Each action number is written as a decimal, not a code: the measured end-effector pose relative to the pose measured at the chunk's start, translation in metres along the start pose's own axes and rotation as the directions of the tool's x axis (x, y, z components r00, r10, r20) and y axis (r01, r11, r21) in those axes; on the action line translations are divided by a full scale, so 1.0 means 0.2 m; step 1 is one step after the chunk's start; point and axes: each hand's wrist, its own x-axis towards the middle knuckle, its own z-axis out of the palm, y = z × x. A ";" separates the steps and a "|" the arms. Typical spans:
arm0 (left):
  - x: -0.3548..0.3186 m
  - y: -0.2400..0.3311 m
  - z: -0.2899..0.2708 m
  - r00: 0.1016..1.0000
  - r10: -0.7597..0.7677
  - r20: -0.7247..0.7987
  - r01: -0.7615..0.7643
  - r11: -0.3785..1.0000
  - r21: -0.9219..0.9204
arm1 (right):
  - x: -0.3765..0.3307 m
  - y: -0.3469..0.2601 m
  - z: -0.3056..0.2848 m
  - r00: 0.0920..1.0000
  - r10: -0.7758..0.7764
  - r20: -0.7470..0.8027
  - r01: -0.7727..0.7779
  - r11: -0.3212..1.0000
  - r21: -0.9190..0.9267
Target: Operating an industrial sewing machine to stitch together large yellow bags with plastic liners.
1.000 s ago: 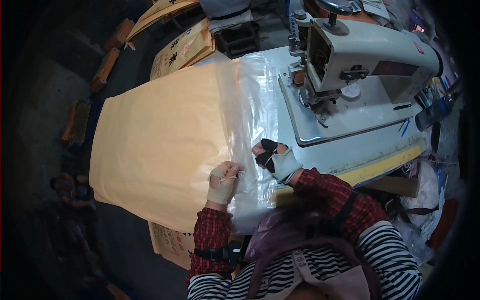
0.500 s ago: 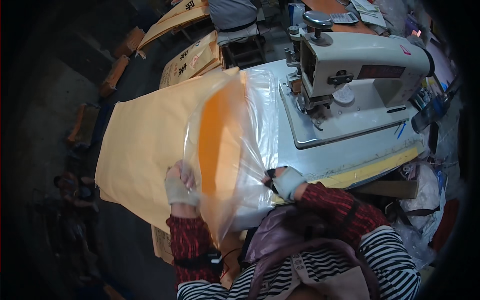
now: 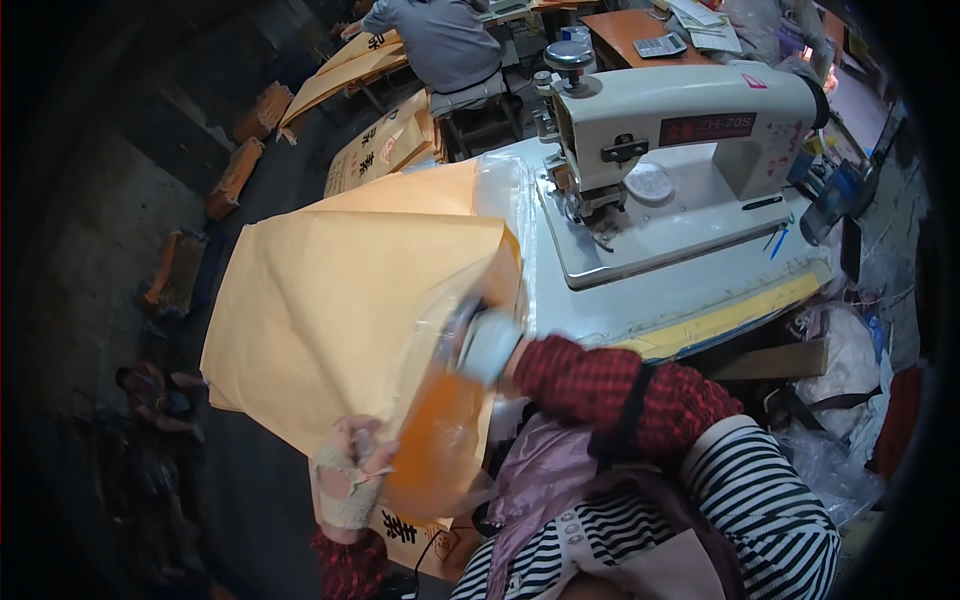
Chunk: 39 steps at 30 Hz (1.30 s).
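Left hand [image 3: 350,470]: Palm wrapped, fingers curled at the near rim of the opening; we judge it pinched on the clear liner [image 3: 430,335]. A light, firm hold would suit, as thin film slips and tears easily.
Sack mouth [image 3: 430,430]: Gaping, its orange inside visible between the hands. We advise spreading it evenly so that film and sack wall do not bunch.
Right hand [image 3: 490,345]: Gloved, at the upper part of the opening. Blur and film leave us unable to tell whether its fingers grip or lie loose. We consider a flat palm least likely to crease the film.
Tan sack [image 3: 340,290]: Spread left of the right hand, askew over another sack [image 3: 430,192]. We would square the two before pulling hard.
Counter [image 3: 560,320]: Pale top just right of the sacks, a yellow strip [image 3: 740,312] along its near edge. We would lift the film clear of that edge.
Sewing machine [image 3: 690,110]: Stands on the counter, apart from both hands. We recommend directing loose film away from its needle end.
Co-worker [image 3: 435,50]: Seated beyond the counter, well apart from the handling.
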 end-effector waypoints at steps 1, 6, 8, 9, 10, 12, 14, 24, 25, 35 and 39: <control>-0.02 -0.08 -0.03 1.000 0.009 0.003 -0.009 1.000 -0.004 | 0.01 0.20 0.00 0.996 0.055 -0.074 -0.053 0.998 0.034; -0.03 -0.24 -0.12 0.862 0.063 -0.504 0.004 0.991 0.132 | -0.10 0.51 0.08 0.768 0.515 -0.380 -0.465 0.857 0.221; 0.00 -0.22 -0.10 0.853 0.049 -0.520 -0.014 0.997 0.071 | -0.14 0.51 0.05 0.590 0.471 -0.655 -0.250 0.879 0.407; 0.02 -0.21 -0.09 0.849 0.041 -0.528 -0.039 0.999 0.015 | -0.17 0.51 -0.01 0.470 0.453 -0.758 -0.078 0.876 0.476; 0.03 -0.20 -0.08 0.848 0.041 -0.528 -0.041 0.999 0.013 | -0.19 0.51 -0.04 0.418 0.449 -0.789 -0.043 0.878 0.477; 0.03 -0.17 -0.08 0.814 0.099 -0.573 -0.072 0.995 0.069 | -0.19 0.52 -0.14 0.377 0.361 -0.853 -0.092 0.931 0.353; 0.03 -0.18 -0.07 0.788 0.099 -0.608 -0.087 0.995 0.050 | -0.16 0.51 -0.26 0.332 0.178 -0.926 -0.156 0.979 0.132; -0.05 -0.18 -0.12 0.738 -0.147 -0.659 0.095 0.989 -0.115 | 0.06 0.30 0.24 0.945 -0.030 -0.326 0.128 0.950 0.284; -0.08 -0.19 -0.12 0.735 -0.150 -0.661 0.097 0.988 -0.117 | 0.08 0.31 0.18 0.866 0.020 -0.500 0.168 0.929 0.328; -0.45 -0.39 -0.04 0.855 0.335 -0.395 -0.107 0.860 0.499 | 0.37 0.53 -0.52 0.446 -0.176 -0.878 0.108 0.984 -0.142; -0.58 -0.30 -0.15 0.930 0.279 -0.241 -0.146 0.879 0.455 | 0.45 0.30 -0.58 0.715 -0.486 -0.503 0.318 0.867 -0.385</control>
